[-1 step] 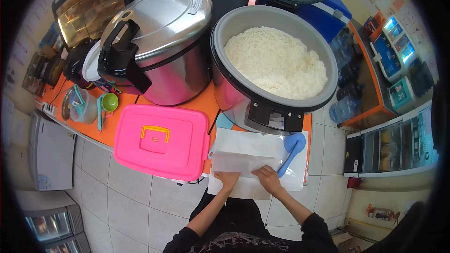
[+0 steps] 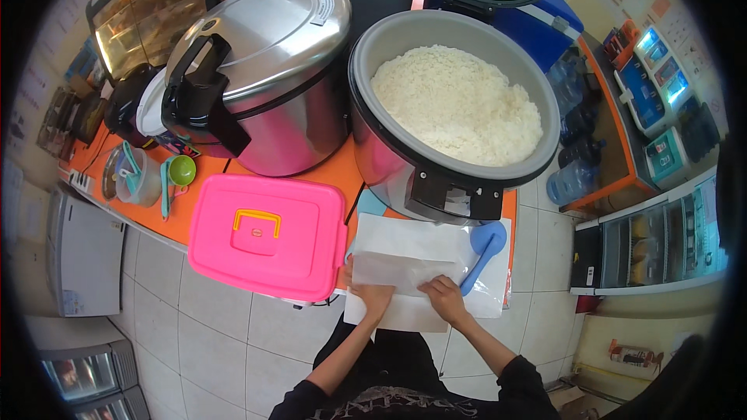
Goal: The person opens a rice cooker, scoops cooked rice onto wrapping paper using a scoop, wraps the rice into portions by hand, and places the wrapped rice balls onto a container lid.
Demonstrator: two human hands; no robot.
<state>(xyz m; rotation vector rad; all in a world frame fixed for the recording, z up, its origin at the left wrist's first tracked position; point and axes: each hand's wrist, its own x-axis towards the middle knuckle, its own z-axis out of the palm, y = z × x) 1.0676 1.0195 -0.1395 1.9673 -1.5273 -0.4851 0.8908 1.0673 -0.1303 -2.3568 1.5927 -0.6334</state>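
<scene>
Since the earlier frame we see nothing shifted; both hands stay on the paper. In the head view, our left hand (image 2: 372, 295) and right hand (image 2: 443, 298) press down on a white sheet of wrapping paper (image 2: 412, 253) lying flat at the near edge of the orange table (image 2: 334, 175), fingers (image 2: 433, 288) flat and close together on the sheet, clamped on nothing. A blue plastic rice scoop (image 2: 484, 247) lies on the paper just right of our right hand. A pink plastic lidded box (image 2: 268, 235) sits just left. Behind stands an open large rice cooker full of white rice (image 2: 455, 105), with a closed steel cooker (image 2: 261, 70) to its left.
</scene>
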